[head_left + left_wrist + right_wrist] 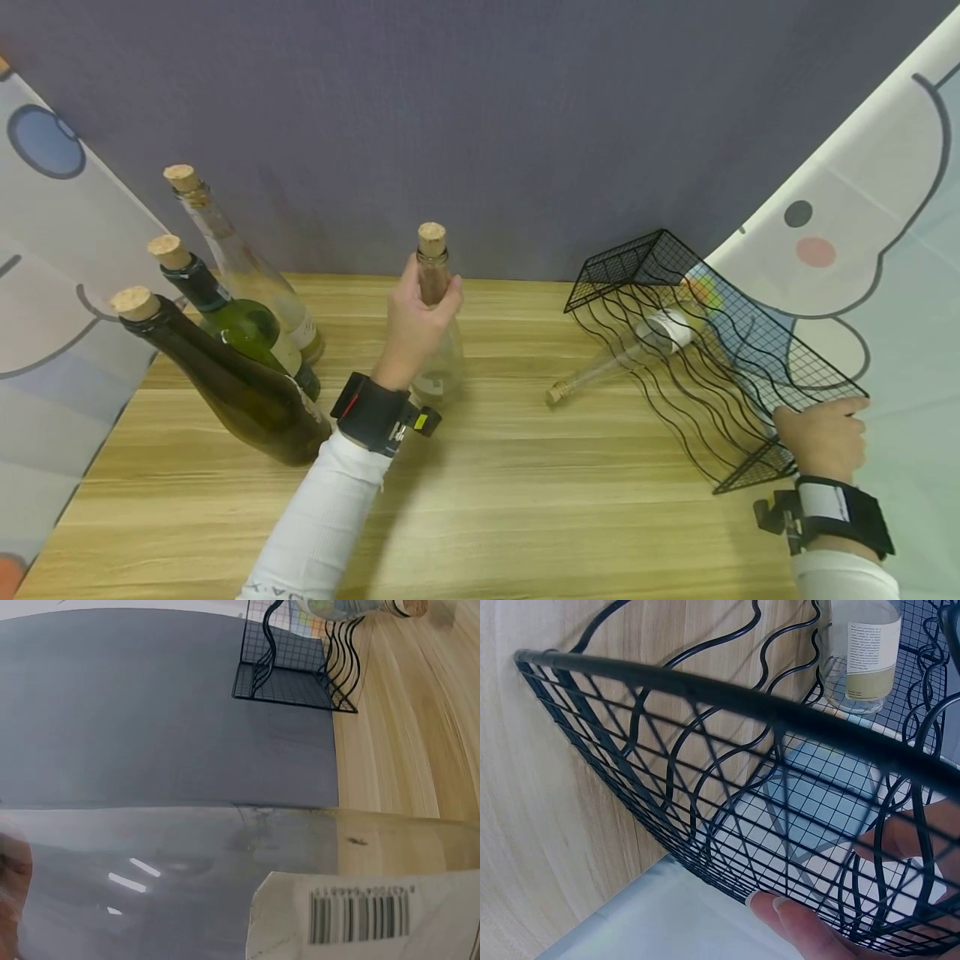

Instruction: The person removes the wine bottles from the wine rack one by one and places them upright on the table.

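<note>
My left hand grips a clear glass bottle round its neck, just below the cork. The bottle stands nearly upright over the middle of the table, and its barcode label shows close up in the left wrist view. At the right, my right hand holds the near end of a black wire bottle rack, with fingertips on the outer side of its mesh. Another clear corked bottle lies in the far half of the rack between the wavy wires, its neck pointing to the left.
Three corked bottles stand together at the left: a dark one, a green one and a clear one. A grey panel rises behind the wooden table. Cartoon-printed sheets flank both sides.
</note>
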`<state>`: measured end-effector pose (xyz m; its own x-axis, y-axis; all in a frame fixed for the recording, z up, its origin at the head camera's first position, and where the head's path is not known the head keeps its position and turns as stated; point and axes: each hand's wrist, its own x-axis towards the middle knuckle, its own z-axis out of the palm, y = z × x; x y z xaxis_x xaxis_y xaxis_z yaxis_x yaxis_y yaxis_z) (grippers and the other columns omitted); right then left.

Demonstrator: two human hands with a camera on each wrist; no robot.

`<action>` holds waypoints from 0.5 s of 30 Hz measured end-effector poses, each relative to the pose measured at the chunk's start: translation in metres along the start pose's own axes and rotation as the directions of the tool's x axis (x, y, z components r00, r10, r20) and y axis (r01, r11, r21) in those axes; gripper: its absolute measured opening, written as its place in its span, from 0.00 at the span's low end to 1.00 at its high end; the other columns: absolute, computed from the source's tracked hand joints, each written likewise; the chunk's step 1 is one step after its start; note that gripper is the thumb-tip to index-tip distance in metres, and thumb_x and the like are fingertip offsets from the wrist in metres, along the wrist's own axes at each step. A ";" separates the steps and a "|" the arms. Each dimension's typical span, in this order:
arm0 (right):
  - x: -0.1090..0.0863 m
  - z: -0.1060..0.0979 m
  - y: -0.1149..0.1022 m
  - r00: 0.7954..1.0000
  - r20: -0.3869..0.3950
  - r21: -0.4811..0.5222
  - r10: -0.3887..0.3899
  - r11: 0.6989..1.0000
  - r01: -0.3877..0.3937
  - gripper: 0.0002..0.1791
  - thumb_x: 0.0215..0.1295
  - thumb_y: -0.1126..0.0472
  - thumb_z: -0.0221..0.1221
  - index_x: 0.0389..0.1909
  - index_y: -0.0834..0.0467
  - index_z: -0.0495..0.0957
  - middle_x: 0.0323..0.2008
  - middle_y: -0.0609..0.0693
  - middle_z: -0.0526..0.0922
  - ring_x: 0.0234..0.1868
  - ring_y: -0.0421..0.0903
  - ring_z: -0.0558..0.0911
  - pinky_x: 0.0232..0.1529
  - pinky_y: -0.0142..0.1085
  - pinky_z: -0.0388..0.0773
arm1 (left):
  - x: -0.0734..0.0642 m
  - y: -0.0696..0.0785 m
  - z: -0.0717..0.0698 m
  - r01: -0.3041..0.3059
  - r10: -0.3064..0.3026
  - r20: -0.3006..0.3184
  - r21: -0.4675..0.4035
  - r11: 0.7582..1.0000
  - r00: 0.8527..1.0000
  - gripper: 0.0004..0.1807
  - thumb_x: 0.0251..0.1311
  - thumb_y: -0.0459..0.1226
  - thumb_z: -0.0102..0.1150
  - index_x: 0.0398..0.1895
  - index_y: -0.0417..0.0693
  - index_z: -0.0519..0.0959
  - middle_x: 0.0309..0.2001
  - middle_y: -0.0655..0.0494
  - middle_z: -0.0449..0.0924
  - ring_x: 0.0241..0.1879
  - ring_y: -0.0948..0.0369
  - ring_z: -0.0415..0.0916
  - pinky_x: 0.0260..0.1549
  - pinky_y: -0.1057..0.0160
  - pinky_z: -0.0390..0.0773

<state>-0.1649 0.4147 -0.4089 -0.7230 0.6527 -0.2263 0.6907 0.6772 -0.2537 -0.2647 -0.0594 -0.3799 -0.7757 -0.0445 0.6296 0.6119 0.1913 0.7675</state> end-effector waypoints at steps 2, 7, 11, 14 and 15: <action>0.000 0.000 0.000 1.000 0.003 0.002 0.001 1.000 -0.001 0.53 0.65 0.53 0.43 0.62 0.82 0.14 0.58 0.96 0.45 0.52 0.87 0.59 0.50 0.71 0.66 | 0.001 -0.001 -0.002 0.003 -0.002 -0.015 0.005 1.000 1.000 0.11 0.57 0.26 0.57 0.41 0.28 0.71 0.30 0.35 0.79 0.25 0.53 0.75 0.26 0.57 0.77; 0.000 0.001 0.001 1.000 -0.002 0.008 0.000 1.000 0.000 0.53 0.65 0.53 0.43 0.63 0.82 0.15 0.58 0.96 0.46 0.52 0.87 0.60 0.49 0.71 0.67 | 0.005 -0.005 -0.007 -0.003 0.004 -0.053 0.020 1.000 0.999 0.11 0.56 0.25 0.58 0.41 0.27 0.71 0.29 0.34 0.80 0.25 0.51 0.77 0.27 0.54 0.79; 0.001 0.001 0.002 1.000 -0.007 0.012 0.000 1.000 0.000 0.53 0.65 0.53 0.43 0.63 0.82 0.15 0.58 0.96 0.46 0.52 0.87 0.60 0.48 0.71 0.67 | 0.007 -0.007 -0.010 -0.012 0.014 -0.073 0.031 0.999 0.997 0.11 0.55 0.25 0.58 0.41 0.27 0.72 0.30 0.33 0.81 0.25 0.49 0.78 0.27 0.50 0.80; 0.001 0.001 0.002 1.000 -0.005 0.013 -0.002 1.000 0.002 0.53 0.65 0.53 0.43 0.63 0.82 0.15 0.58 0.96 0.45 0.52 0.87 0.59 0.49 0.72 0.66 | 0.008 -0.008 -0.011 -0.025 0.028 -0.092 0.035 0.999 0.995 0.11 0.54 0.25 0.59 0.40 0.27 0.72 0.30 0.32 0.82 0.25 0.49 0.79 0.28 0.48 0.81; 0.001 0.001 0.002 1.000 -0.004 0.013 -0.003 1.000 0.003 0.53 0.65 0.53 0.43 0.63 0.82 0.15 0.58 0.96 0.45 0.52 0.87 0.59 0.49 0.72 0.66 | 0.008 -0.009 -0.011 -0.030 0.034 -0.097 0.037 0.999 0.995 0.11 0.54 0.24 0.59 0.40 0.27 0.72 0.30 0.32 0.82 0.25 0.48 0.79 0.27 0.48 0.81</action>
<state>-0.1645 0.4165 -0.4107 -0.7248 0.6522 -0.2220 0.6885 0.6746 -0.2661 -0.2747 -0.0724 -0.3800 -0.7358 -0.1329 0.6640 0.6291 0.2286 0.7429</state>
